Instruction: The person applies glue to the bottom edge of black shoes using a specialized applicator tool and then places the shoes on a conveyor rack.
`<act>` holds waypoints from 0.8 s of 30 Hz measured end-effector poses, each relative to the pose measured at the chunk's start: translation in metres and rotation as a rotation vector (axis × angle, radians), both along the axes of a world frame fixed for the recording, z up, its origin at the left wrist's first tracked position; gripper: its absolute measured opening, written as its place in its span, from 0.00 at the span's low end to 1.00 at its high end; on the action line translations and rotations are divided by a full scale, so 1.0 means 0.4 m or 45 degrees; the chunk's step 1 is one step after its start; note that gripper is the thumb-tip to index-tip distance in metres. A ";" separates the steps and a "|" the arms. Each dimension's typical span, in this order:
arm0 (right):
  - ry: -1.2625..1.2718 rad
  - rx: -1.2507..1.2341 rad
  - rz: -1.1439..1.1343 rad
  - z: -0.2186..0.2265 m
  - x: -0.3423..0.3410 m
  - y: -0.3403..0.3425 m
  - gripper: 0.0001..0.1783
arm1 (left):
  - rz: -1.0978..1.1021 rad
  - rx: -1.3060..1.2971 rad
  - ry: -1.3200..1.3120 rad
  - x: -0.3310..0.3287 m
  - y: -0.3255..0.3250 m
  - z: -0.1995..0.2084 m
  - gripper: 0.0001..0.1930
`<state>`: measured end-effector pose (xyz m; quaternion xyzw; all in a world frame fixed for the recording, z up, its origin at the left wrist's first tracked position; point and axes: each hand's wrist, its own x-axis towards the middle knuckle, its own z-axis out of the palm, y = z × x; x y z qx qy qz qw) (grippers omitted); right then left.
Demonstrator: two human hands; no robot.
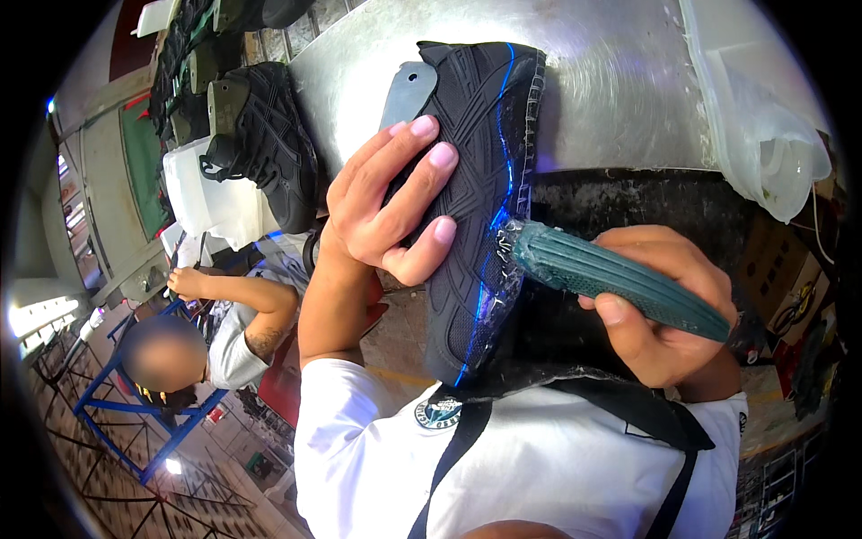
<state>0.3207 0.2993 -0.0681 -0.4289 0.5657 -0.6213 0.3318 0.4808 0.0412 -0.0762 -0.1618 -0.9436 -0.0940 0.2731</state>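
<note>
A black shoe upper (467, 135), stretched over a last with a grey plate (409, 94) at its heel opening, stands tilted in front of me. Along its side runs a thin bright blue line, and pale stitching shows near the bottom edge. My left hand (386, 202) grips the shoe with its fingers spread over the near side. In my right hand (664, 301) is a dark green, ribbed-handled brush (611, 274). Its tip, coated in whitish strands, touches the shoe's lower edge at the blue line. A wet, shiny smear lies below that spot.
A shiny metal table (620, 99) spans the far side. Another black shoe (269, 144) rests by a white container (211, 193) at the left. Clear plastic (754, 126) hangs at the far right. A co-worker (247, 314) works at the left, beside a blue frame (117, 427).
</note>
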 end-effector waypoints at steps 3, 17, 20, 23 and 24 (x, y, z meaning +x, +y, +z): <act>0.070 -0.035 0.015 0.011 -0.018 -0.008 0.14 | -0.017 -0.042 -0.044 -0.004 -0.002 0.013 0.20; 0.028 -0.110 0.104 0.026 -0.060 -0.016 0.12 | -0.092 -0.149 -0.013 -0.029 -0.011 0.028 0.22; 0.034 0.011 -0.024 0.038 -0.040 -0.014 0.12 | -0.088 -0.148 -0.020 -0.028 -0.009 0.029 0.23; 0.098 0.035 -0.128 0.030 -0.029 -0.013 0.10 | -0.084 -0.151 -0.013 -0.027 -0.007 0.028 0.23; 0.133 0.019 -0.131 0.027 -0.031 -0.014 0.10 | -0.082 -0.154 -0.011 -0.027 -0.007 0.028 0.23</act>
